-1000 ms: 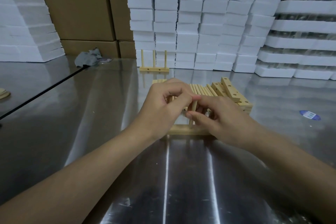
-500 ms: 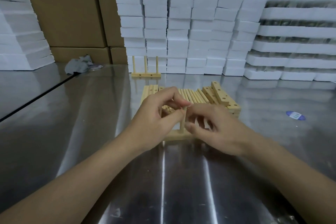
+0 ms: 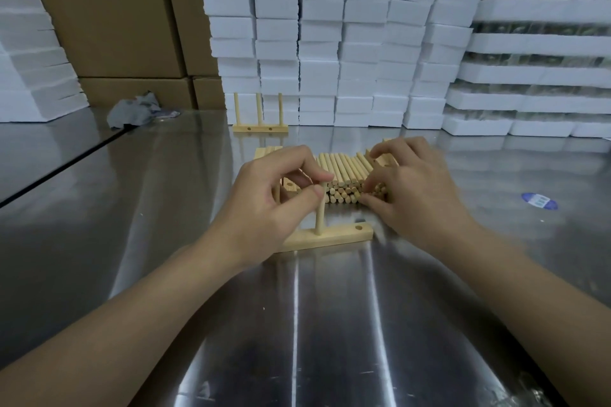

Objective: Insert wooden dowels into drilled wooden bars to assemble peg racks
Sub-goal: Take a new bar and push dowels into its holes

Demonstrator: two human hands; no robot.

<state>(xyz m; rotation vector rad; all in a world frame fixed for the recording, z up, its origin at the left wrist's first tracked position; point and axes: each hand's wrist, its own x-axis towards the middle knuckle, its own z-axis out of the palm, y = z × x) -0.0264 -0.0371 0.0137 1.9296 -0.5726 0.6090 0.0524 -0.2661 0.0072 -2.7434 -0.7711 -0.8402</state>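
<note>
A drilled wooden bar (image 3: 334,237) lies on the steel table in front of me. An upright dowel (image 3: 319,211) stands in its middle hole, and my left hand (image 3: 274,198) pinches the top of that dowel between thumb and forefinger. Another upright dowel shows behind my left hand. The bar's right hole (image 3: 359,227) is open. My right hand (image 3: 410,188) reaches to the pile of loose dowels (image 3: 344,175), fingertips on the dowel ends; it is blurred and I cannot make out a grip. A finished peg rack (image 3: 260,120) with three dowels stands farther back.
Stacks of white foam boxes (image 3: 330,43) wall off the back and right of the steel table (image 3: 330,324). Cardboard cartons (image 3: 115,10) stand at the back left. A crumpled grey rag (image 3: 139,112) lies near them. More drilled bars lie behind my right hand. A blue sticker (image 3: 539,201) is on the right.
My right hand has let go of the middle dowel and moved right to the loose dowel pile. My left hand stays on the upright dowel, which now stands in the bar.
</note>
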